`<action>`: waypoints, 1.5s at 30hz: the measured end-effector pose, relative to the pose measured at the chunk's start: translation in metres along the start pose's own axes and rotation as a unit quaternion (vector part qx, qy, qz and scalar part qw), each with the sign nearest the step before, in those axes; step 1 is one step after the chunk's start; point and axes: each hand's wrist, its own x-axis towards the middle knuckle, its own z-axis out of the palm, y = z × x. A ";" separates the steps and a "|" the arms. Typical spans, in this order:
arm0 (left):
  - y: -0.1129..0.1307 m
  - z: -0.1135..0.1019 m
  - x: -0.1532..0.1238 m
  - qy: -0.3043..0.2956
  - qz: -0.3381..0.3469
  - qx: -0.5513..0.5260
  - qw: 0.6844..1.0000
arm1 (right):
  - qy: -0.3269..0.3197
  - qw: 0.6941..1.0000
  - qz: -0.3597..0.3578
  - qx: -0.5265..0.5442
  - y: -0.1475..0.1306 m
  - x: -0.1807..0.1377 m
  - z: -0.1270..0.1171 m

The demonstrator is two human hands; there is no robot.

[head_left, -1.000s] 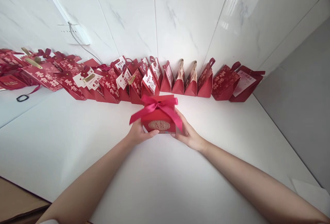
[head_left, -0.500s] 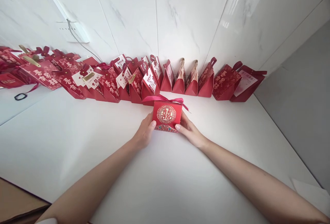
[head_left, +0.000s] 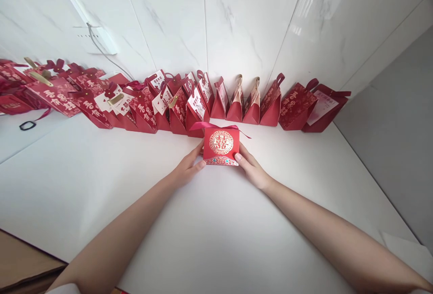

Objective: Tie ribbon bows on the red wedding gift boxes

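Note:
A red gift box (head_left: 221, 145) with a gold round emblem, a patterned lower border and a dark pink ribbon bow on top is held between my hands above the white table. My left hand (head_left: 189, 167) is at its left side, thumb by the lower corner and fingers partly hidden behind the box. At the right side, my right hand (head_left: 252, 167) grips it with the thumb on the front edge. The box's back is hidden.
Several red gift boxes (head_left: 297, 107) with ribbon loops and tags line the table (head_left: 216, 231) along the tiled wall (head_left: 237, 23). A black loop (head_left: 27, 126) lies at the left. A grey cable (head_left: 101, 52) hangs from the wall. Brown cardboard (head_left: 23, 264) shows at lower left.
The gift box has shifted slightly right and tilted so that its front faces me more squarely. My left thumb has slid down to its lower corner; my right thumb sits higher on the edge.

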 end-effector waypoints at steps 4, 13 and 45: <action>0.001 0.000 0.001 0.003 -0.008 0.008 1.000 | 0.007 1.000 0.006 -0.012 0.001 0.000 -0.001; -0.005 0.000 -0.001 0.009 -0.008 0.016 1.000 | 0.013 1.000 0.012 -0.023 0.006 0.000 -0.003; -0.008 0.000 -0.001 0.002 0.001 0.011 1.000 | 0.025 0.999 0.019 0.020 0.008 -0.001 -0.004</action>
